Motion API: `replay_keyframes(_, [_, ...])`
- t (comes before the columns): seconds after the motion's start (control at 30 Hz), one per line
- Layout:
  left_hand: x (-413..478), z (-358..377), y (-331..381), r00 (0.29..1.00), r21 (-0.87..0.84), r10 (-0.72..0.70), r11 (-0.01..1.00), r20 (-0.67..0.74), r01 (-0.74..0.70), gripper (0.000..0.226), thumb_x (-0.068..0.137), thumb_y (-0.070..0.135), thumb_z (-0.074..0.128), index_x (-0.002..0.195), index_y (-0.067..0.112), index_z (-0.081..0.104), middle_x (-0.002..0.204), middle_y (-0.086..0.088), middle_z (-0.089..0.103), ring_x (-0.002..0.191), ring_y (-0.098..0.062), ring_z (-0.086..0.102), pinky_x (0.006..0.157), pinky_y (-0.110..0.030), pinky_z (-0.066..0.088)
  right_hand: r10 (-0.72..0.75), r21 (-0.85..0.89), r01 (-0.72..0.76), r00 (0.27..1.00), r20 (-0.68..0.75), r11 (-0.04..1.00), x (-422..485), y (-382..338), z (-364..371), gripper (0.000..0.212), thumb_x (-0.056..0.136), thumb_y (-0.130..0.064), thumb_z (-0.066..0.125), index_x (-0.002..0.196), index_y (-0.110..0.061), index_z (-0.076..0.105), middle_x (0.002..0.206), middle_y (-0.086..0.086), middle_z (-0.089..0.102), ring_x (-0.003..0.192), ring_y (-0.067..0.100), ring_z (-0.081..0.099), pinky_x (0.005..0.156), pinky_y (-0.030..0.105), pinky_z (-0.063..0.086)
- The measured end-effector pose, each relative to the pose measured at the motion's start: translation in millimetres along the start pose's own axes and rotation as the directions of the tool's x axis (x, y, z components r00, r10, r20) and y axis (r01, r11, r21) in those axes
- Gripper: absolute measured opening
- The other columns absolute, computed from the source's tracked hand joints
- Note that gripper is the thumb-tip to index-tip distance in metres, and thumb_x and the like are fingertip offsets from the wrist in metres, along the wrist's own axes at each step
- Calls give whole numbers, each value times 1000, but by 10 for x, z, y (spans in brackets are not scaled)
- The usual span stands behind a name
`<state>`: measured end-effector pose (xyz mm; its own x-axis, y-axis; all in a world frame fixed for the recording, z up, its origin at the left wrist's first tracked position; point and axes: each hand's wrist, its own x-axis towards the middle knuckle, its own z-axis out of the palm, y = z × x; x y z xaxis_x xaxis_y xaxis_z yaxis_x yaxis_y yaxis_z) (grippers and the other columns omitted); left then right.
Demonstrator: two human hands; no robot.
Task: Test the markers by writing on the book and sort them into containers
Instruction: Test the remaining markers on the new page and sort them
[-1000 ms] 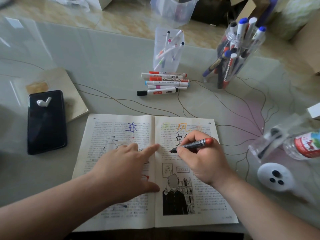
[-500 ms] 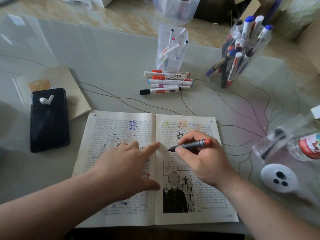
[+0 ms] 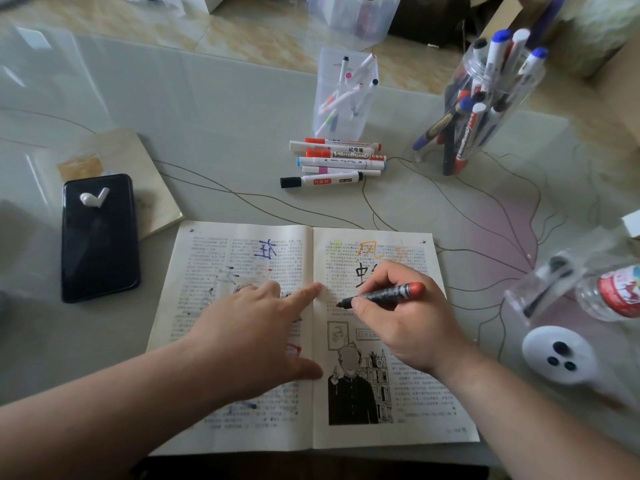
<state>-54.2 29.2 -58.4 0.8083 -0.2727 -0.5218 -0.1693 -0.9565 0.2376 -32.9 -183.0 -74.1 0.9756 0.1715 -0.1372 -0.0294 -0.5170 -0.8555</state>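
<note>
Marker point(image 3: 388, 293) lower, near book point(image 3: 207, 261) gutter

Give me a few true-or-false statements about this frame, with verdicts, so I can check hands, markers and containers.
1. The right hand grips a black marker with a red end, tip at the right page of the book. True.
2. The left hand lies flat on the book, index finger pointing toward the spine. True.
3. The phone lies on the open book. False: it lies on the table, left of the book.
4. The loose markers are inside the square container. False: they lie in a row on the table in front of it.
5. The round jar holds several markers, some blue-capped. True.
</note>
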Motion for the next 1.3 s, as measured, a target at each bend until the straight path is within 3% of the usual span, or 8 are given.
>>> replay_keyframes(0.3, [5,0,2,1000,-9,9,1000,10,-9,107,73,86,53,152,53,-10,124,10,46,99,-10,41,89,-29,50,-40,-12,40,999,28,999,-1,-12,-15,15,84,-13,79,78,-19,67,73,-9,65,66,7,59,60,15,44])
replay_keyframes(0.53, [7,14,-14,1000,-9,11,1000,4,-11,107,72,87,53,151,53,-10,123,11,45,101,-10,42,91,-30,50,13,25,-13,1000,7,1000,25,18,-20,19,83,-4,74,74,-14,61,57,-9,56,52,4,47,51,18,39])
replay_keyframes(0.8, [12,13,-11,1000,-11,9,1000,7,-9,107,72,87,53,151,54,-11,123,11,45,101,-11,42,92,-31,50,-39,-24,39,999,25,999,7,6,-10,16,85,-13,79,78,-19,65,75,-9,64,65,5,57,59,13,42])
replay_keyframes(1.3, [14,22,-29,1000,-6,3,1000,11,-3,108,72,88,52,151,53,-11,123,9,45,97,-12,41,91,-31,50,-35,6,35,999,21,999,18,40,-14,14,85,-15,78,81,-21,66,76,-8,66,66,5,58,61,16,45])
